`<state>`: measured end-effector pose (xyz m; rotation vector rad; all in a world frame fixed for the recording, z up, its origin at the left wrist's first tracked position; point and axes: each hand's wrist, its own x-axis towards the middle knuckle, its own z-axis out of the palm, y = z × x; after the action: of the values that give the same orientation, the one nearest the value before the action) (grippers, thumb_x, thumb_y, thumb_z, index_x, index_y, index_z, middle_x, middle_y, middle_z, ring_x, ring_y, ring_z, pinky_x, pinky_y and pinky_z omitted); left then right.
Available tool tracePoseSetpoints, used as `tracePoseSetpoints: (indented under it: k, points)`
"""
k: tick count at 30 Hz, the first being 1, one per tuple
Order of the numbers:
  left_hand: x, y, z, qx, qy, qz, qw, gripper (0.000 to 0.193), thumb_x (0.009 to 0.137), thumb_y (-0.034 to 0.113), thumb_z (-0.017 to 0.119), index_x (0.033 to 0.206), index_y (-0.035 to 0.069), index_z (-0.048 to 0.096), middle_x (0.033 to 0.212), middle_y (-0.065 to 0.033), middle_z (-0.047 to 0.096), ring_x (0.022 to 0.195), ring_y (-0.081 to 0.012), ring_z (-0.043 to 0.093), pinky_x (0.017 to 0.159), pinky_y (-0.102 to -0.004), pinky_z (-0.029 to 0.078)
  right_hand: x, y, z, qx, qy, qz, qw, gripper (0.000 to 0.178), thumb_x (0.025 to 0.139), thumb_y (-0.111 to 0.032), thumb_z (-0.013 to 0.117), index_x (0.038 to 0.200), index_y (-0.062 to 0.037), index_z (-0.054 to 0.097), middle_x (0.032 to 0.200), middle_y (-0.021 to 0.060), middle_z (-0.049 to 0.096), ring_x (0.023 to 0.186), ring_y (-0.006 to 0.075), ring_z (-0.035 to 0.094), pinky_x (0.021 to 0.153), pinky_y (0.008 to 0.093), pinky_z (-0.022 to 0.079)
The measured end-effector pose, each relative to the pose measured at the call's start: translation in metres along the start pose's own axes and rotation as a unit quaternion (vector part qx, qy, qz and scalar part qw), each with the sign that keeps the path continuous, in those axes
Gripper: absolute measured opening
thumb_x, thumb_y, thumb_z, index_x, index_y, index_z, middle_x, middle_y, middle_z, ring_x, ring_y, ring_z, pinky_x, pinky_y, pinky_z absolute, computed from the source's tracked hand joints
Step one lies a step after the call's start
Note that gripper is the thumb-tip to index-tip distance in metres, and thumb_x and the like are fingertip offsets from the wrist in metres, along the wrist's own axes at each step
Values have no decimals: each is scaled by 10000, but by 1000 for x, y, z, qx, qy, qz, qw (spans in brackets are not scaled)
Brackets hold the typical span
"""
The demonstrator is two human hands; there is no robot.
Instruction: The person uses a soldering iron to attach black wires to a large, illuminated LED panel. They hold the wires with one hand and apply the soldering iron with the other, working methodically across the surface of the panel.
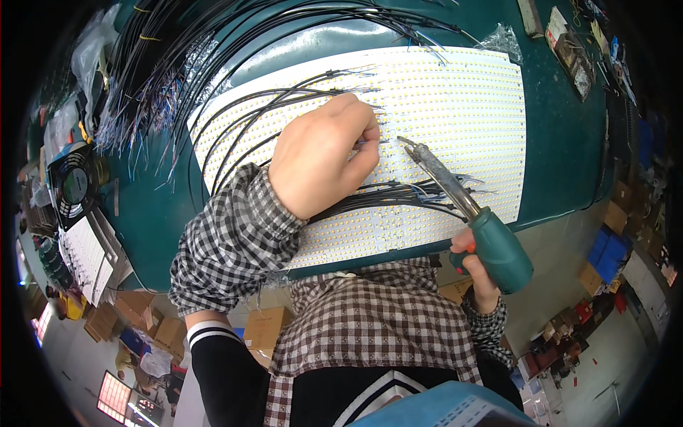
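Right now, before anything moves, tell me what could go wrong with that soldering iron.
Burn: the soldering iron in the right hand has its tip near the left hand; if hot, a slip might touch skin.
Cable damage: its metal shaft crosses over the black cables in this view; dipping it could scorch their sheaths.
Board damage: a wandering tip might harm small yellow parts on the white board.

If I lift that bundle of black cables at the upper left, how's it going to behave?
The cables would probably flex yet spring back, as they arch in smooth curves. They may feel heavy, with so many packed together. Their thin, splayed wire ends look apt to snag.
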<state>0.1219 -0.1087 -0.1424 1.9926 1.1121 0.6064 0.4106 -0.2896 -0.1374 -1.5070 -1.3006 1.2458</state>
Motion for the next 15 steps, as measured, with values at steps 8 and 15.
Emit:
tracePoseSetpoints:
  k: [8, 15]
  points:
    - [-1, 0, 3, -1, 18, 3, 1000, 104, 812, 22, 698, 893, 17, 632, 830, -100, 610, 701, -245, 634, 612, -340, 510, 4, -9, 4, -12, 14, 22, 1000, 555, 776, -135, 897, 1230, 88, 668, 901, 92, 765, 811, 155, 727, 774, 301, 595]
    - [-1, -1, 4, 7, 20, 10, 1000, 99, 806, 16, 696, 878, 18, 628, 821, -100, 609, 706, -248, 635, 620, -340, 508, 6, -16, 5, -32, 9, 41, 999, 561, 768, -132, 899, 1232, 89, 675, 893, 80, 768, 807, 148, 730, 772, 295, 589]
